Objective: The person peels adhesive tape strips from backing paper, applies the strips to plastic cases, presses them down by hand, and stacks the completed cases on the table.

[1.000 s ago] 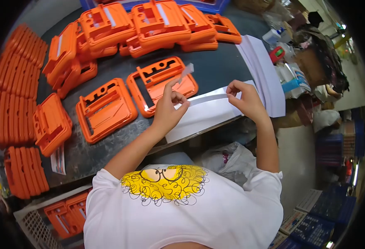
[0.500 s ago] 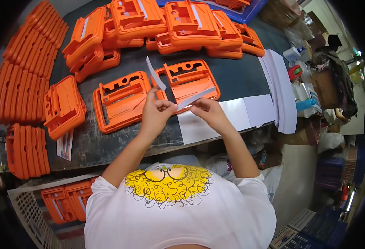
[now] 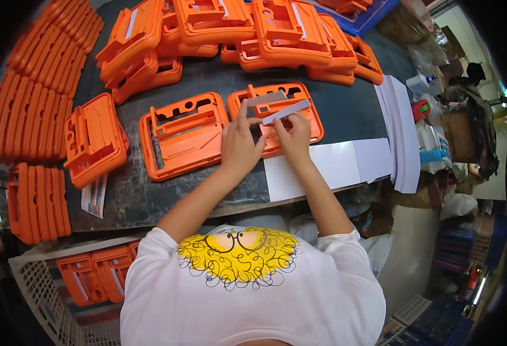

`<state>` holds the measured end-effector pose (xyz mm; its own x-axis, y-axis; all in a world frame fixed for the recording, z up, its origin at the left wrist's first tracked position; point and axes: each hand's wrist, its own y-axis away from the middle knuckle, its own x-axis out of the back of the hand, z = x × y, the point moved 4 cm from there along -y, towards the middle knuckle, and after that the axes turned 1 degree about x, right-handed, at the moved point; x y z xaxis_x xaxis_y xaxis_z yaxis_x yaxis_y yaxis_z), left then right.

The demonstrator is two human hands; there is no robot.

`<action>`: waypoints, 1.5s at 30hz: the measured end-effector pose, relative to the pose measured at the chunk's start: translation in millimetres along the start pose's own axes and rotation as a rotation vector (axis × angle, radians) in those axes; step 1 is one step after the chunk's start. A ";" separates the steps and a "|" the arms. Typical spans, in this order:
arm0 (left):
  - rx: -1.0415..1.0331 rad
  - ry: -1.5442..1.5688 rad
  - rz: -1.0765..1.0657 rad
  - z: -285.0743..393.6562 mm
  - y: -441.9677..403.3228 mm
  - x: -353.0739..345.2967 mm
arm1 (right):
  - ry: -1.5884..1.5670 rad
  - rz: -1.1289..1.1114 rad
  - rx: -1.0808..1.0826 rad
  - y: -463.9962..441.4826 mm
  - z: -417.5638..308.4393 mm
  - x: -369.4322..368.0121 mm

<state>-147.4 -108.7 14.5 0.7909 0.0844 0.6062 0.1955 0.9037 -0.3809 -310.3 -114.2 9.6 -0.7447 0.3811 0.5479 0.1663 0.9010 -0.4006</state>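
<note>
My right hand (image 3: 295,137) pinches a narrow white strip (image 3: 294,109) over the right-hand orange plastic frame (image 3: 312,124). My left hand (image 3: 240,144) is beside it, with one fingertip close to the strip's left end. A second strip (image 3: 268,99), greyish in this light, extends from the left index finger and seems held between that hand's fingers. Both hands cover the lower left part of the frame. Left of it, another orange frame (image 3: 193,151) with a long slot and cut-outs lies flat on the dark table (image 3: 132,202).
Stacked orange frames (image 3: 296,49) line the back, with more rows (image 3: 25,121) at the left. White sheets (image 3: 328,164) lie at the front edge, right of my hands, beside a paper stack (image 3: 400,132). A plastic crate (image 3: 40,288) with frames stands below left.
Both hands have moved up and right, over the right-hand frame, carrying the two strips. The left hand's strip has swung from upright to nearly level. The view has shifted slightly.
</note>
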 end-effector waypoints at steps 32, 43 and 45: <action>-0.061 -0.043 0.044 -0.6 3.6 -4.6 | 0.144 -0.012 0.037 0.8 -8.0 3.2; -0.126 -0.112 -0.015 4.2 2.5 -4.4 | 0.247 -0.080 -0.011 -3.3 0.2 0.7; -0.123 -0.126 -0.019 5.0 2.8 -4.2 | 0.388 0.033 -0.004 -4.1 -8.6 11.5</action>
<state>-153.1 -104.5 14.4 0.7089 0.1271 0.6938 0.2852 0.8479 -0.4468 -314.1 -111.8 23.9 -0.4391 0.4592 0.7722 0.1889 0.8875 -0.4203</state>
